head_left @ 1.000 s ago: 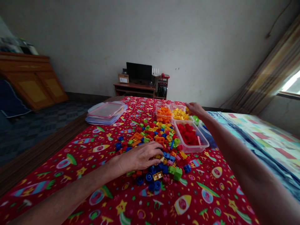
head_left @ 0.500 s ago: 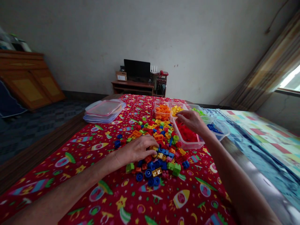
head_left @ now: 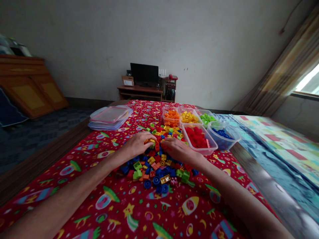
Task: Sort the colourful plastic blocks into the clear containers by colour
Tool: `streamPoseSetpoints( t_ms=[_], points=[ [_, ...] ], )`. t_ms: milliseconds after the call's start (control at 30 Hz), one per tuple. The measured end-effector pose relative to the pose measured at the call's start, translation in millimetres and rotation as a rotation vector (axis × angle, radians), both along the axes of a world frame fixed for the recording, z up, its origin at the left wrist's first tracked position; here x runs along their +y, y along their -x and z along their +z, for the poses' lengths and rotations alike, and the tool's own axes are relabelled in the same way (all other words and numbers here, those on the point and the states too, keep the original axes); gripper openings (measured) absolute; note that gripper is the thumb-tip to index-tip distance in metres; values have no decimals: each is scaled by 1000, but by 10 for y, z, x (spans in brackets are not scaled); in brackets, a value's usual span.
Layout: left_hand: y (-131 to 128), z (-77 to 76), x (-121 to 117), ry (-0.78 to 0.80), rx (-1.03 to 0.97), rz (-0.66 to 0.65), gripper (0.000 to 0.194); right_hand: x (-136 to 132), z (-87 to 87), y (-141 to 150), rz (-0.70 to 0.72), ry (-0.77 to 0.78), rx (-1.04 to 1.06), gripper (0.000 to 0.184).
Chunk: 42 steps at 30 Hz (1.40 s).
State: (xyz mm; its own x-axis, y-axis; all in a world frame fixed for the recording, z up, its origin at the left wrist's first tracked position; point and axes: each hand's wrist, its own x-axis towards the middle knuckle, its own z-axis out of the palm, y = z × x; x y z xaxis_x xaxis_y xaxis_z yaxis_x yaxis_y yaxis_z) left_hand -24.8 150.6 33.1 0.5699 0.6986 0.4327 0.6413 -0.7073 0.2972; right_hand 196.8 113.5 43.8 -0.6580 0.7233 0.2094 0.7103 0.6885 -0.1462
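A mixed heap of toy building bricks (head_left: 161, 172) in red, blue, yellow, green and orange lies on the red patterned cloth (head_left: 119, 199). On the far left side of the heap, my left hand (head_left: 139, 142) has its thumb and fingers closed about a yellow brick (head_left: 151, 141). My right hand (head_left: 177, 148) reaches into the heap from the right, fingers bent down; its fingertips are partly hidden, and what they grip does not show clearly. Between both hands an orange-red brick (head_left: 157, 146) stands up. Right of the heap is a clear tub (head_left: 211, 151) of red bricks.
Further tubs hold orange bricks (head_left: 171, 117), yellow bricks (head_left: 188, 117), green bricks (head_left: 206, 119) and blue bricks (head_left: 222, 133). Stacked plastic lids (head_left: 111, 116) lie at the back left. A bed (head_left: 269, 149) adjoins the table on the right; a monitor (head_left: 144, 73) stands beyond.
My right hand has come back from above the red and yellow tubs to the heap. My left hand has moved away from me and to the left, with a yellow brick at its fingers.
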Motion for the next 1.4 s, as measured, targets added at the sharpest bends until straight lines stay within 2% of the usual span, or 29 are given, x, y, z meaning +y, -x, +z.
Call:
streamPoseSetpoints(
  t_ms=[167,400,567,700,767,900,1000,1100,1267,1333,1400],
  points=[
    [35,16,14,69,53,48,23,-38,37,-2,-66,59,5,16],
    [147,137,27,183,125,99,36,-26,78,-21,-185,-1,218,35],
    [255,68,115,308,-29,65,60,-6,-58,157,-105,9,202,33],
    [239,-2,147,335,-110,82,60,58,-149,257,-118,25,50,32],
    [228,4,151,335,-147,91,57,86,-160,253,-106,24,49,27],
    [253,91,159,417,-307,88,54,117,-113,199,-105,43,189,22],
    [272,206,119,550,-472,24,55,133,-23,185,-203,88,364,26],
    [237,323,14,608,-648,-60,50,135,56,198,-278,173,536,27],
    [33,361,-183,787,-808,-141,47,82,36,260,-131,423,649,40],
    [-56,325,-233,811,-819,-166,45,56,2,296,-78,425,672,43],
    [-117,287,-255,769,-803,-157,42,42,-20,324,-73,382,671,35]
  ],
)
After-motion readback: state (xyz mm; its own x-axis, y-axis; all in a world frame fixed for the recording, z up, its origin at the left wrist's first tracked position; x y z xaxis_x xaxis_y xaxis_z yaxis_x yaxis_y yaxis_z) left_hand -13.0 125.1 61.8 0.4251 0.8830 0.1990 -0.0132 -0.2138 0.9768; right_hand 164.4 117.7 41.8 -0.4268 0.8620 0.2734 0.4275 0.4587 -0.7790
